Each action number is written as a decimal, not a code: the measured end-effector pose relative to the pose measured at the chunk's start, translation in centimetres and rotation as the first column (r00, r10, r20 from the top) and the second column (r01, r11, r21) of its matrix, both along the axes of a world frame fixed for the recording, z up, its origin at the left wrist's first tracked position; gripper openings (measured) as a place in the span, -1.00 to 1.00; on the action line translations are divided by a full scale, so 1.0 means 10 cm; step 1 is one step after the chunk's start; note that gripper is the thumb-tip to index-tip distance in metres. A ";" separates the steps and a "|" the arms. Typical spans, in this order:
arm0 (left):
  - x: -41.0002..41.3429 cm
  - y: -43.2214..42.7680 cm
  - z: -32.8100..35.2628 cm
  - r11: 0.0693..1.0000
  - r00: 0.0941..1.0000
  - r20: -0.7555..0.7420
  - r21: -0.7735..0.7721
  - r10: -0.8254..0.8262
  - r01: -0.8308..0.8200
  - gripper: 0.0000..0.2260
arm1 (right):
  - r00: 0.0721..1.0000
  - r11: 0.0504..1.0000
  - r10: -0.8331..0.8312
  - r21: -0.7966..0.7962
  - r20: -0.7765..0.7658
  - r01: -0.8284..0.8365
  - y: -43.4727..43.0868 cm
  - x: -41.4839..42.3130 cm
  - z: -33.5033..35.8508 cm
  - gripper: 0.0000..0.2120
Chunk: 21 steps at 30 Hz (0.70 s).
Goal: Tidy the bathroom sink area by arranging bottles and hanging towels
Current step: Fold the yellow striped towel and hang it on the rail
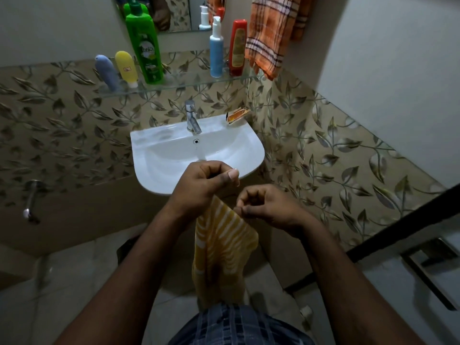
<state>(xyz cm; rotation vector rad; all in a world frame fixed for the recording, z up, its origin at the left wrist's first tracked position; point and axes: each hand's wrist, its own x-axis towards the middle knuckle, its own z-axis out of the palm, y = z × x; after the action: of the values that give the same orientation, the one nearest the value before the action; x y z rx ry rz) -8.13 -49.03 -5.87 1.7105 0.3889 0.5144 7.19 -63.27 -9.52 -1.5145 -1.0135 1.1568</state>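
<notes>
Towel [224, 247] pinched: left hand [202, 186], right hand [266, 207].

Left hand [201, 185] grips the top of yellow white-striped cloth towel [221, 245], right hand [268, 207] pinches its upper right edge. Towel hangs on the near side of white ceramic sink [149, 145]. Far glass shelf [186, 80]: tall green bottle [145, 48] left, red bottle [237, 48] right. Orange checked towel [268, 36] hangs far right.

Bare forearms [139, 257]; a blue-and-black checked garment [239, 324] covers the waist.
</notes>
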 end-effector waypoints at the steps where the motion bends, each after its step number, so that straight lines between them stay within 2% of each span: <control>1: 0.00 0.00 0.00 1.000 1.000 -0.005 0.015 0.013 -0.012 -0.82 | 1.000 1.000 0.020 -0.024 0.004 -0.019 -0.02 0.00 -0.04 -0.94; 3: -0.01 0.00 0.00 1.000 1.000 -0.010 0.025 0.019 -0.019 -0.82 | 0.998 0.998 0.054 -0.014 -0.023 -0.055 -0.04 -0.04 -0.07 -0.92; 5: 0.00 -0.03 0.00 1.000 1.000 -0.011 0.014 0.006 -0.006 -0.83 | 0.999 0.998 0.027 0.065 -0.033 -0.025 -0.01 -0.13 -0.06 -0.87; 7: 0.02 -0.07 -0.03 1.000 1.000 -0.012 0.002 -0.017 0.017 -0.83 | 1.000 0.993 -0.013 0.120 -0.023 0.016 0.06 -0.21 -0.06 -0.91; 10: 0.02 -0.08 -0.06 1.000 1.000 -0.015 -0.009 -0.021 0.021 -0.80 | 1.000 0.991 0.003 0.133 -0.006 -0.002 0.14 -0.29 -0.11 -0.90; 12: -0.01 -0.04 -0.04 0.999 0.999 -0.019 -0.020 -0.028 0.027 -0.79 | 0.998 0.987 -0.029 0.154 -0.049 0.037 0.16 -0.34 -0.15 -0.90; 14: -0.03 -0.01 -0.02 0.999 0.999 -0.015 -0.023 -0.038 0.038 -0.77 | 0.993 0.979 -0.096 0.175 -0.073 0.108 0.18 -0.38 -0.22 -0.74; 15: -0.04 0.00 -0.01 0.999 0.999 -0.016 -0.009 -0.040 0.040 -0.76 | 0.992 0.977 -0.117 0.175 -0.044 0.123 0.18 -0.40 -0.24 -0.69; 18: -0.05 -0.01 -0.03 0.997 0.998 -0.043 0.058 -0.051 0.053 -0.76 | 0.995 0.981 -0.092 0.177 0.035 0.085 0.22 -0.43 -0.29 -0.73; 21: -0.07 0.02 -0.04 0.994 0.998 -0.048 0.107 -0.028 0.033 -0.79 | 0.988 0.968 -0.101 0.220 -0.115 0.124 0.24 -0.44 -0.29 -0.74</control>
<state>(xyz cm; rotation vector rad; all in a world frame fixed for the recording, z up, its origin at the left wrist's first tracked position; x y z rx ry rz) -8.87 -48.79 -6.29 1.8323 0.3730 0.4815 2.82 -60.88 -12.38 -1.3013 -0.9428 0.9934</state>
